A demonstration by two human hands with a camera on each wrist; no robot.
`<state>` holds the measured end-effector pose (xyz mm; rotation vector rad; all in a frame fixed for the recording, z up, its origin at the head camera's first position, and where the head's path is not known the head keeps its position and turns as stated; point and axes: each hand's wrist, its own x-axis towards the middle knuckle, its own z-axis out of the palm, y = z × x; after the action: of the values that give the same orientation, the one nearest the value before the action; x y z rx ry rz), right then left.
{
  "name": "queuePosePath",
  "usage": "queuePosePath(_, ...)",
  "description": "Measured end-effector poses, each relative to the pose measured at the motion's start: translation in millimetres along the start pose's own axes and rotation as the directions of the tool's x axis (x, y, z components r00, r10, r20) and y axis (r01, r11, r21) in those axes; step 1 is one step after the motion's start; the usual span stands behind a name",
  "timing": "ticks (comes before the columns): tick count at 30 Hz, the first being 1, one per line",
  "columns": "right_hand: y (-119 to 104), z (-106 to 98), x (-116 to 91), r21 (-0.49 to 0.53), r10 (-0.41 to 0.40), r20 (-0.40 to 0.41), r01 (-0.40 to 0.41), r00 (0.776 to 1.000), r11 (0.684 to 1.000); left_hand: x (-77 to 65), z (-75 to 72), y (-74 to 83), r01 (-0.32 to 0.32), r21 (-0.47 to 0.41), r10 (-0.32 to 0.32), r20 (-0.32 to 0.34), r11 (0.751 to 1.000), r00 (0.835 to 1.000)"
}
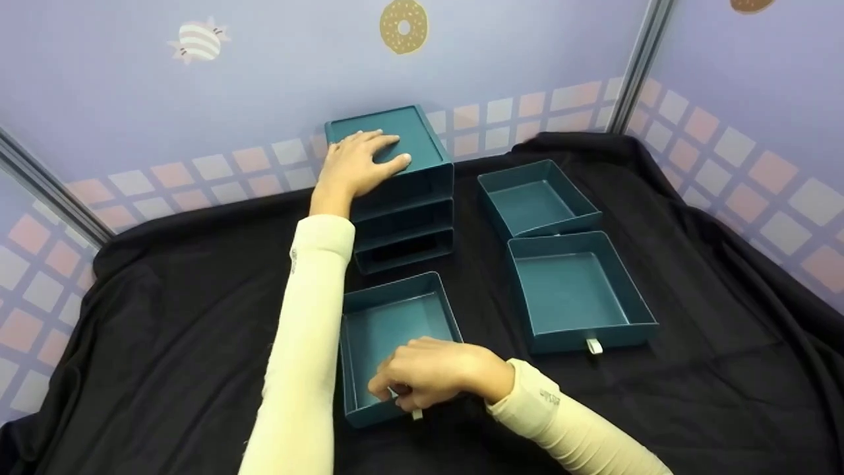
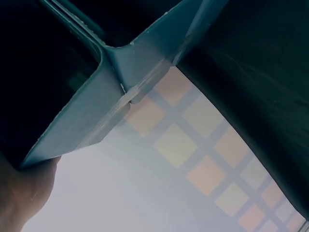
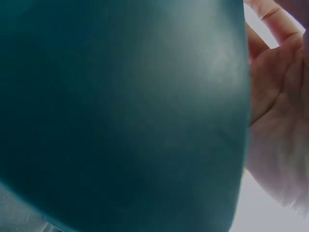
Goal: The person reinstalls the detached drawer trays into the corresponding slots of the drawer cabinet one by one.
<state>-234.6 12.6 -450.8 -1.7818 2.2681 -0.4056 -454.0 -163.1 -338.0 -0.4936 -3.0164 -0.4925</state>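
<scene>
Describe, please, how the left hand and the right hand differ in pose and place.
The left hand rests on top of the cabinet with fingers extended, while the right hand grips the near drawer at its front with bent fingers. The left hand is higher than the right hand. Both are bare, below pale sleeves.

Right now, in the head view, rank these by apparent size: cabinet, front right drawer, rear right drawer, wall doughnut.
1. Cabinet and front right drawer: too alike to rank; the left hand hides part of the cabinet.
2. Rear right drawer.
3. Wall doughnut.
</scene>
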Motion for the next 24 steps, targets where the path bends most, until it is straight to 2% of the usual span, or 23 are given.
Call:
queuePosePath(6, -0.6, 0.9, 1.3, -0.021, -0.010, -0.026, 0.009, 1.000, 1.000, 0.5, -1.4, -1.8, -0.030, 0.031, 0.030, 0.021, 0.999, 0.999)
queuePosePath(11, -2.8, 1.0, 3.7, -0.066, -0.029, -0.049, 0.026, 0.998, 0.997, -0.7, -4.1, -4.2, -0.030, 0.036, 0.029, 0.020, 0.999, 0.999)
queuePosePath(24, 4.2, -3.5, -3.7, -0.108, -0.050, -0.193, 0.030, 0.980, 0.994, 1.5, -2.5, -4.6, -0.032, 0.049, 0.031, 0.029, 0.998, 0.999)
